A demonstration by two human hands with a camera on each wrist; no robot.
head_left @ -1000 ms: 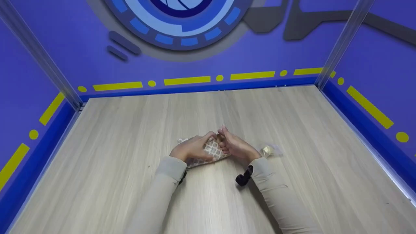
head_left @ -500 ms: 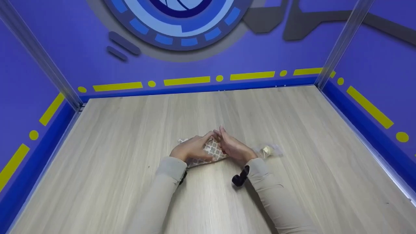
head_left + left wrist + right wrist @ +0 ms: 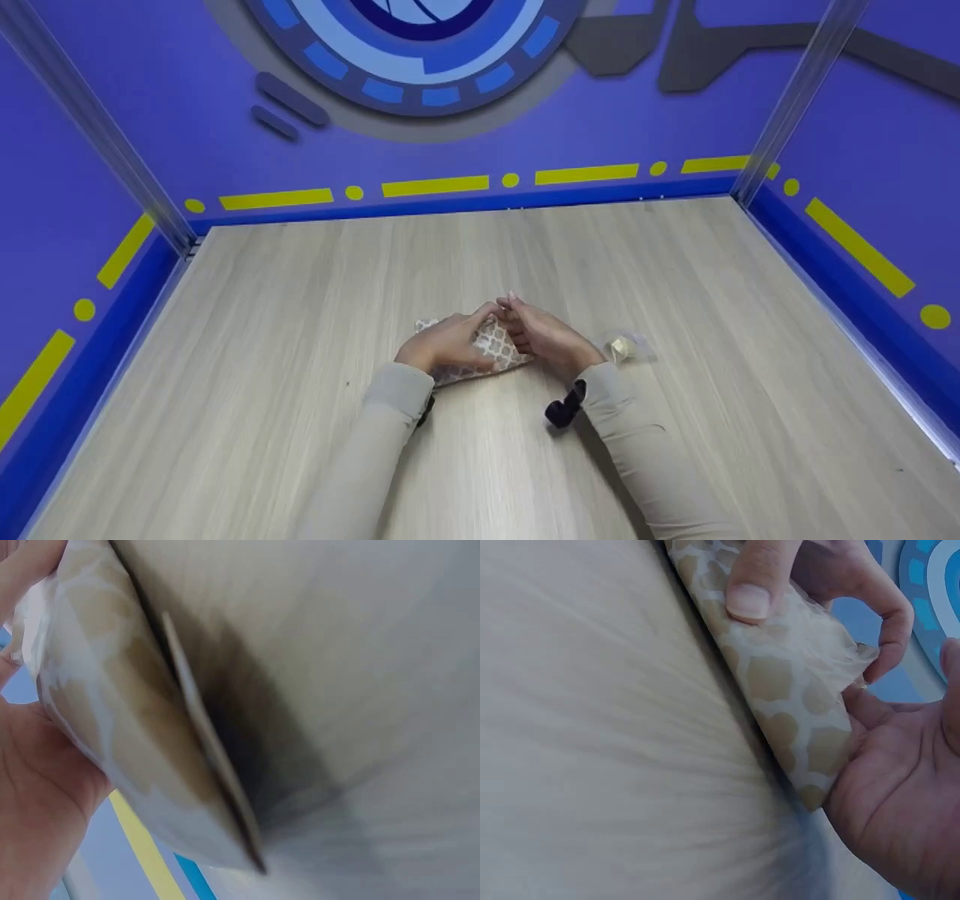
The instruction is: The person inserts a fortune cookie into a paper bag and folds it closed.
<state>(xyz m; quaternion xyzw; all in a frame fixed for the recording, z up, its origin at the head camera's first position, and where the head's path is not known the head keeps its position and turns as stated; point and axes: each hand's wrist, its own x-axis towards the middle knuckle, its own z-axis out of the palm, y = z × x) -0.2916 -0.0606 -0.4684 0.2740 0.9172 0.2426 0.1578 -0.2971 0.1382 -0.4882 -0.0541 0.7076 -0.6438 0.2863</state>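
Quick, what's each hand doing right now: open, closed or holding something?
Left hand: closed, holding the patterned packet.
Right hand: at the packet's end, fingers partly hidden, so open or closed cannot be told.

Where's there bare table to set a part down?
Free: table left of the left sleeve; between the hands and back wall; right of the clear bag. Crowded: centre, hands at the patterned package, clear bag just right of them.

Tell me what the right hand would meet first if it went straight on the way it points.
Most likely the left hand: in the head view the right hand points forward and inward, toward the other's fingers. The patterned packet is close by too, and depth there is unclear.
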